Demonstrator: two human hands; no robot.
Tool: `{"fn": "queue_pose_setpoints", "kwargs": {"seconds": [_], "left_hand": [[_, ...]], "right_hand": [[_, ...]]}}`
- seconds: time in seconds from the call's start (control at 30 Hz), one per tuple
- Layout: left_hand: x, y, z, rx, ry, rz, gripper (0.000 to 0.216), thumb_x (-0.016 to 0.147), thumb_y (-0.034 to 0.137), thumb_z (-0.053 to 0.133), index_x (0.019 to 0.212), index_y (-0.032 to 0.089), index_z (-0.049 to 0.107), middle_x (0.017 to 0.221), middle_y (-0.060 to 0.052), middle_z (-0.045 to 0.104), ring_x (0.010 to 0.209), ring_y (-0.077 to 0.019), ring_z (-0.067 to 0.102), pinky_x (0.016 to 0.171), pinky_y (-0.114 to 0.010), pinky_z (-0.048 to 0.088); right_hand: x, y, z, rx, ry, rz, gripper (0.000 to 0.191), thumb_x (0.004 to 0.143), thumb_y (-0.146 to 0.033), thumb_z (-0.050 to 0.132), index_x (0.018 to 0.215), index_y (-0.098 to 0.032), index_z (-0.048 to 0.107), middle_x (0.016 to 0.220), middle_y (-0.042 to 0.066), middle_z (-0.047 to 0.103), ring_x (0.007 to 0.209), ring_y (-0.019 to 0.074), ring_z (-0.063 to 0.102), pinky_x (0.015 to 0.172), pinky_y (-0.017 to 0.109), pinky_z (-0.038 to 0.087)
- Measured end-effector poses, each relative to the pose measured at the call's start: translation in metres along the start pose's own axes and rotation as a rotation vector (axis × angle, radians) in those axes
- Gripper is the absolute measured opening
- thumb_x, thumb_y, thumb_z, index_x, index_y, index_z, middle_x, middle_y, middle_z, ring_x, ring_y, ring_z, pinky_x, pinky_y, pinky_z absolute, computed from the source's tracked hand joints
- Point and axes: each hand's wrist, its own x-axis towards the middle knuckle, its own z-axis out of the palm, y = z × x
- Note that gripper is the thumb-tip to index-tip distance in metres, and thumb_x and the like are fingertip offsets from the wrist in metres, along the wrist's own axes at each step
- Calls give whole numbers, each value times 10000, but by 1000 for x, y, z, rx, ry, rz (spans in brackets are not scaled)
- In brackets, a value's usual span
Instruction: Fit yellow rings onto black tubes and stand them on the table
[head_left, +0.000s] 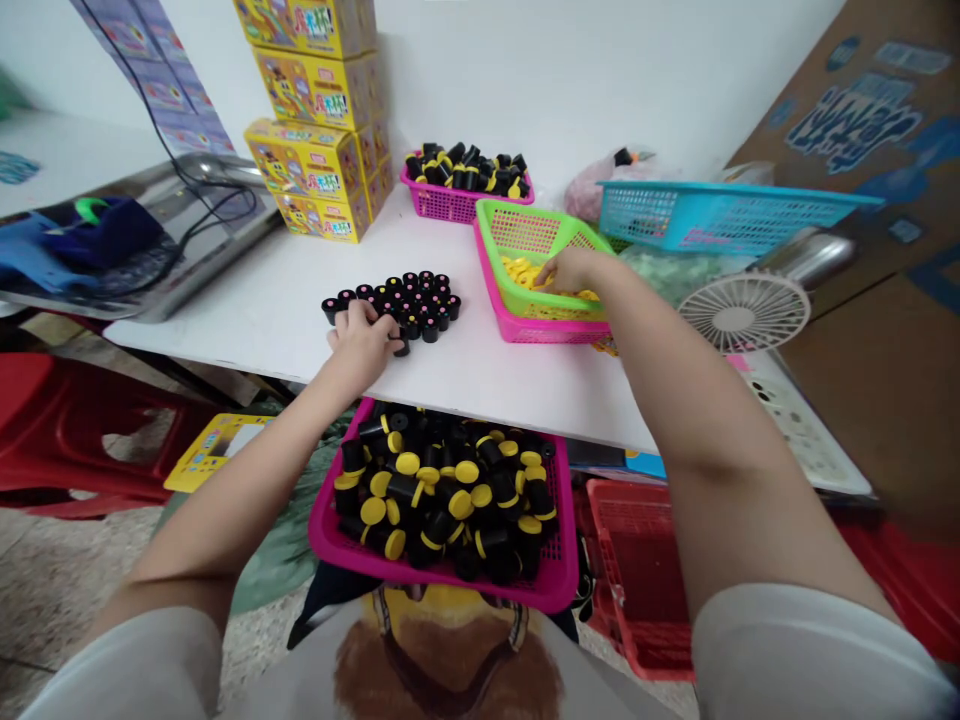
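Observation:
My left hand (365, 345) rests at the near left edge of a tight cluster of small black cylinders (411, 295), which stand upright with pink or yellow dots on top. Its fingers are spread and curved against the nearest cylinders. Inside a lime green basket (499, 222), my right hand (568, 270) reaches down with fingers bent together at small yellow caps (520, 268); its fingertips are partly hidden among them. Below the table edge, a magenta basket (326, 540) at my lap holds many black cylinders with yellow caps (450, 495).
Behind stands another pink basket (450, 205) of capped cylinders, beside stacked yellow boxes (322, 150). A blue basket (675, 215) and a small fan (742, 310) are to the right. A metal tray (202, 270) lies left; red stools (67, 420) and a red crate (645, 590) are below.

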Motion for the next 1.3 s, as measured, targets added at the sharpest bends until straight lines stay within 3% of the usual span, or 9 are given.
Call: {"fn": "queue_pose_setpoints", "kwargs": {"seconds": [0.07,0.17,0.27,0.4,0.57,0.67,0.73,0.97,1.3], "left_hand": [[-17,15,-9,109,-192,56,105,866,305,683,903,210,659,1320,-107,580,1298,-386,484,995,-560,422],[-36,28,-10,113,-410,97,80,910,282,633,941,227,584,1230,-84,690,1210,-327,618,1028,-548,433],[-42,25,3,-136,-409,69,233,897,301,651,1066,235,504,1171,-87,727,1097,-260,705,988,-431,502],[-39,15,19,-277,-440,90,414,854,348,719,1191,218,516,1162,-103,741,1086,-270,713,987,-412,523],[-59,36,2,-441,-515,220,243,945,324,610,1145,207,537,1110,-92,706,993,-234,695,923,-389,534],[-84,60,-17,-679,-550,287,337,934,305,668,1198,212,481,1119,-94,698,980,-215,686,885,-344,531],[-102,72,-26,-818,-575,279,438,904,278,726,1233,221,442,1107,-88,705,984,-212,688,888,-328,525],[-152,86,-30,-896,-565,186,378,927,228,668,1182,230,389,1091,-89,625,997,-217,678,894,-360,533],[-171,84,-14,-1047,-553,87,387,901,336,715,1115,241,407,1106,-83,597,1033,-230,655,963,-427,518]], "right_hand": [[0,-1,1,3,18,-11,135,698,-138,862,804,-181,789,769,51,709,980,300,676,987,499,516],[-9,0,0,119,134,18,92,756,-191,839,804,-167,764,798,72,716,957,293,678,971,480,513],[-34,0,-1,354,328,0,161,900,-306,712,811,-173,706,798,66,691,843,235,664,877,402,532],[-94,-18,12,998,521,-170,290,990,-455,570,819,-222,567,700,2,565,625,147,555,653,295,499],[-195,-71,64,1154,317,-303,342,956,-566,617,950,-225,641,651,-40,554,561,108,516,565,246,449],[-242,-99,93,1257,137,-347,359,938,-512,674,1183,-250,695,685,-40,611,566,102,542,529,227,448],[-262,-107,106,1328,92,-309,355,918,-465,715,1204,-257,698,680,-40,643,547,100,559,501,216,450],[-295,-105,124,1428,108,-255,153,899,-403,754,923,-255,784,616,-11,683,435,94,525,383,206,410],[-317,-107,145,1353,296,-180,104,911,-346,750,939,-261,803,576,-17,670,394,98,520,352,212,419]]}}
